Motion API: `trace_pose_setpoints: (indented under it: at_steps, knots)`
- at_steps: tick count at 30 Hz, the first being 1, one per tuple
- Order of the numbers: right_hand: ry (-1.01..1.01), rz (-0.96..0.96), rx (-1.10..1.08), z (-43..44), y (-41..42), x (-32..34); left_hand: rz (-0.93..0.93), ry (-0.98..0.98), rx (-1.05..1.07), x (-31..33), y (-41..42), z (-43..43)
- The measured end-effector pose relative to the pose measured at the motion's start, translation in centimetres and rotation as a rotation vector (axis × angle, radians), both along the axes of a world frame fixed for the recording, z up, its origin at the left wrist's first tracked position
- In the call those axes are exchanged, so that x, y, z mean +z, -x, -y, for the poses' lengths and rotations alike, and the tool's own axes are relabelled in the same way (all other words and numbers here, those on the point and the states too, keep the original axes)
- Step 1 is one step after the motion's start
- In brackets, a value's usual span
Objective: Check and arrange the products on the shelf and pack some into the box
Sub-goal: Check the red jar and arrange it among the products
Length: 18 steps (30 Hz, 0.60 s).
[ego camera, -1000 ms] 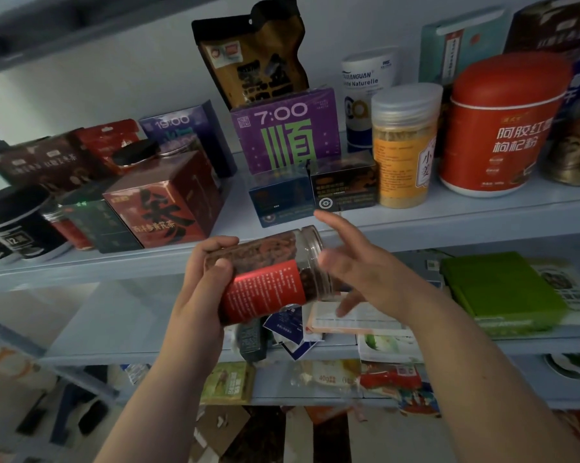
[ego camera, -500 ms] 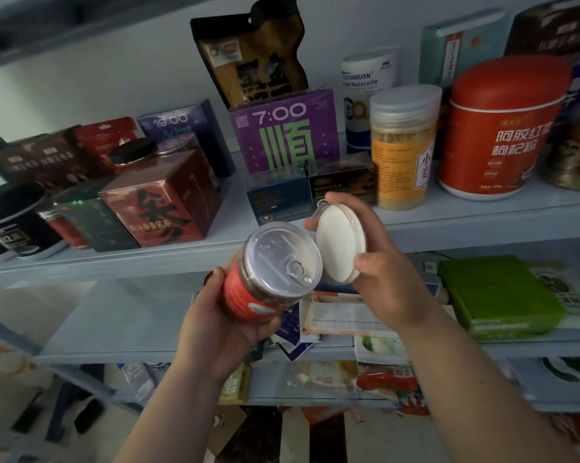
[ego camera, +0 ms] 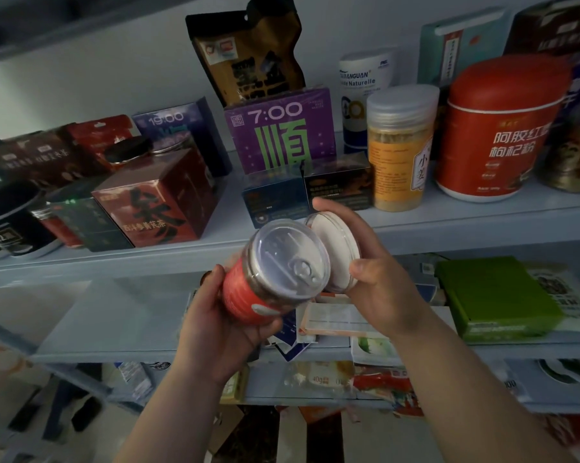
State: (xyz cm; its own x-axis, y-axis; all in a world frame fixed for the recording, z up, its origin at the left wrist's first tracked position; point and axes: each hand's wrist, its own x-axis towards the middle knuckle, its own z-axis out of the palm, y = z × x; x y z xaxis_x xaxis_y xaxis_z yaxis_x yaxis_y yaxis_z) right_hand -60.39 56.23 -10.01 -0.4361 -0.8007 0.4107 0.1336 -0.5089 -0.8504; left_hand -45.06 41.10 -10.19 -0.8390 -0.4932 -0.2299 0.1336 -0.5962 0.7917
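Observation:
My left hand (ego camera: 222, 325) grips a clear jar with a red label (ego camera: 268, 279), tilted so its sealed pull-tab top faces me. Beside it, my right hand (ego camera: 379, 282) holds the jar's white plastic lid (ego camera: 335, 245) by its rim, thumb on the near edge and fingers over the far edge. The lid is off the jar and sits just to the right of the jar's mouth. Both hands are in front of the upper shelf (ego camera: 465, 222), which carries boxes, jars and pouches.
On the upper shelf stand a purple 7:00 box (ego camera: 282, 132), a dark red box (ego camera: 155, 195), a yellow-filled jar (ego camera: 399, 145) and a big red canister (ego camera: 495, 128). A green box (ego camera: 495, 295) and flat packets lie on the lower shelf.
One second ago the jar lay sideways with my right hand open at its cap. The lid then came off in my right hand and the jar was turned top toward me; little has moved since.

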Motion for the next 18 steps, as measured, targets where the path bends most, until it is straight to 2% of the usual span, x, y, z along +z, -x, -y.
trace_pose_setpoints:
  at_steps: [7,13,18]
  knots:
    - [-0.135,-0.307,-0.18,-1.1,0.0,0.7,0.044,0.197,0.142,1.8,-0.1,0.2]
    - [-0.215,-0.508,-0.216,-1.6,0.1,1.1,0.113,0.434,0.119,2.9,-0.2,0.4]
    - [-0.207,-0.679,-0.259,-1.7,0.6,0.9,0.177,0.473,0.098,3.2,-0.3,0.5]
